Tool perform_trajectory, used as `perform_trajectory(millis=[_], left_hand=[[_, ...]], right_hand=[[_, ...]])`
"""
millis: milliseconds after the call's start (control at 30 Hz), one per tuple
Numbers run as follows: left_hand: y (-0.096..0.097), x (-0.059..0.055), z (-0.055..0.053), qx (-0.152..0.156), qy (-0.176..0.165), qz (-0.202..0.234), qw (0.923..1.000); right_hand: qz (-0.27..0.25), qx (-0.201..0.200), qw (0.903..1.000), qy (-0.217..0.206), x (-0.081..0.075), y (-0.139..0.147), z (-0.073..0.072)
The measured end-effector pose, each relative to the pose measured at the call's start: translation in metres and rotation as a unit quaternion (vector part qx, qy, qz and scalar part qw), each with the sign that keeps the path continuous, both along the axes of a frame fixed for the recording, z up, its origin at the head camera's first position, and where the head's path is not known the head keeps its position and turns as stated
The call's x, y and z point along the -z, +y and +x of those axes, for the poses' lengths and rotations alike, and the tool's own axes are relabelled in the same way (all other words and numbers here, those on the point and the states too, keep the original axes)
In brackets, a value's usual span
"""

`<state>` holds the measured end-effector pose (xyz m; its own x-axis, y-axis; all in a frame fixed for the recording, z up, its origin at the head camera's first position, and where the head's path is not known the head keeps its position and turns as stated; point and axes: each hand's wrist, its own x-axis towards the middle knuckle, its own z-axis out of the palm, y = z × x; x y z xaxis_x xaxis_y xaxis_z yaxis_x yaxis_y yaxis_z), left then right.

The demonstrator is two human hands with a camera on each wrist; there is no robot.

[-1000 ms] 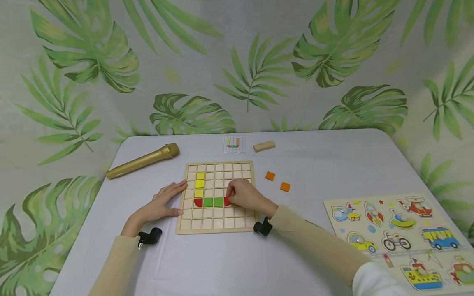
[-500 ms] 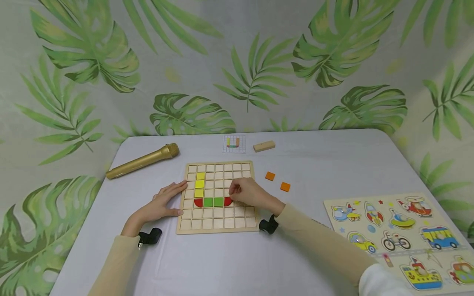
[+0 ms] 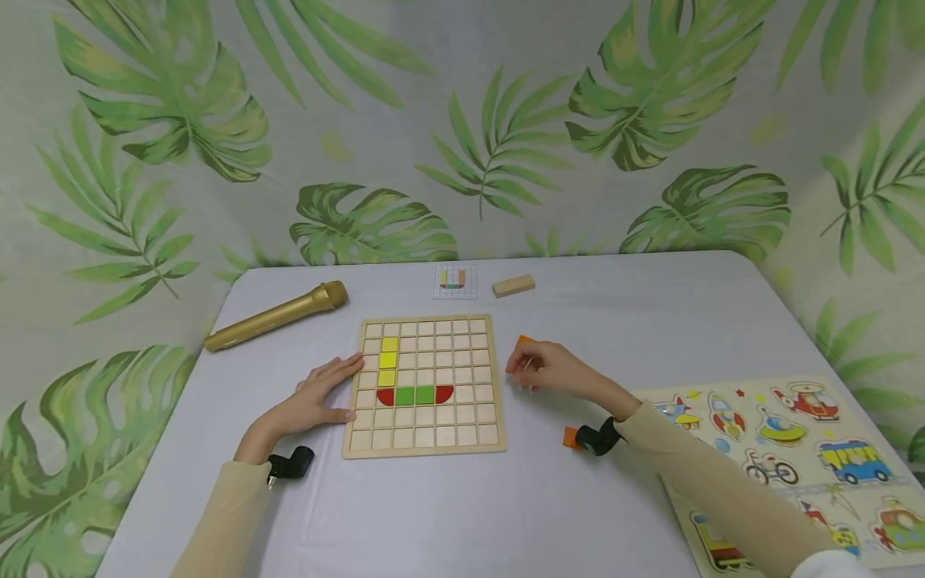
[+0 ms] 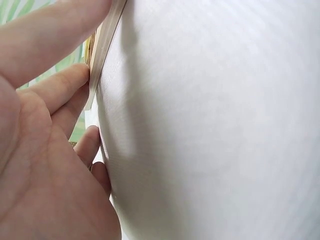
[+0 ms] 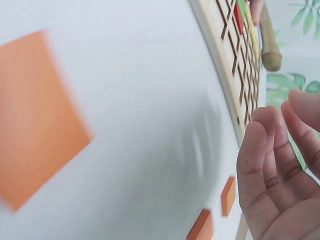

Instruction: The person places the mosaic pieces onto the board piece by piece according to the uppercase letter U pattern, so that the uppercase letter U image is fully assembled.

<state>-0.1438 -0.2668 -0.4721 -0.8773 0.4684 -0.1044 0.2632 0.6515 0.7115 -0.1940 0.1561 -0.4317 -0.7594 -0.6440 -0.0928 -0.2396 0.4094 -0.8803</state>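
A wooden grid board lies on the table. On it a column of yellow tiles meets a row of two green tiles with a rounded red tile at each end. My left hand rests at the board's left edge, fingers extended and fingertips touching its side. Right of the board, my right hand hovers with loosely bent fingers and nothing between them. Orange tiles lie around it: one behind the fingers, another by the wrist camera, and a large blurred one in the right wrist view.
A small pattern card and a wooden block lie behind the board. At the left back is a gold microphone. A vehicle puzzle board takes up the right side, partly under my right forearm.
My right hand has let go of the red tile at the row's right end and moved right, off the board, to the orange tiles. The left hand has stayed in place.
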Motion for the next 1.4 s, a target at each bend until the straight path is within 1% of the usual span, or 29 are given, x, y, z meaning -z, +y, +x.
perform_trajectory(millis=[300,467,567,700,867,1000,1067,1167,1400], left_hand=[[0.0,-0.002,0.001,0.002,0.005,-0.003,1.0],[0.001,-0.005,0.002,0.002,0.008,0.006,0.9999],[0.002,-0.005,0.002,0.0,0.003,0.003,1.0],[0.003,-0.006,0.002,-0.002,-0.003,0.0,1.0],[0.002,-0.005,0.002,0.0,0.001,0.002,1.0],[0.001,-0.003,0.002,0.002,0.004,0.002,1.0],[0.001,-0.002,0.001,0.002,0.005,0.0,1.0],[0.001,-0.002,0.001,0.0,0.004,0.0,1.0],[0.001,-0.003,0.001,0.003,0.003,0.004,1.0]], right_hand=[[0.012,0.016,0.9998,-0.011,0.008,0.038,0.006],[0.005,0.01,0.9999,-0.003,0.011,0.052,0.011],[0.009,0.01,0.9999,0.001,0.012,0.057,0.015],[0.01,-0.001,1.0,-0.002,0.015,0.063,0.018],[0.004,-0.041,0.9992,-0.003,0.018,0.07,0.023],[0.026,-0.066,0.9974,-0.009,0.019,0.073,0.029],[0.037,-0.07,0.9968,-0.012,0.02,0.073,0.032],[0.038,-0.075,0.9964,-0.008,0.022,0.074,0.037],[0.042,-0.076,0.9958,0.03,0.021,0.071,0.046]])
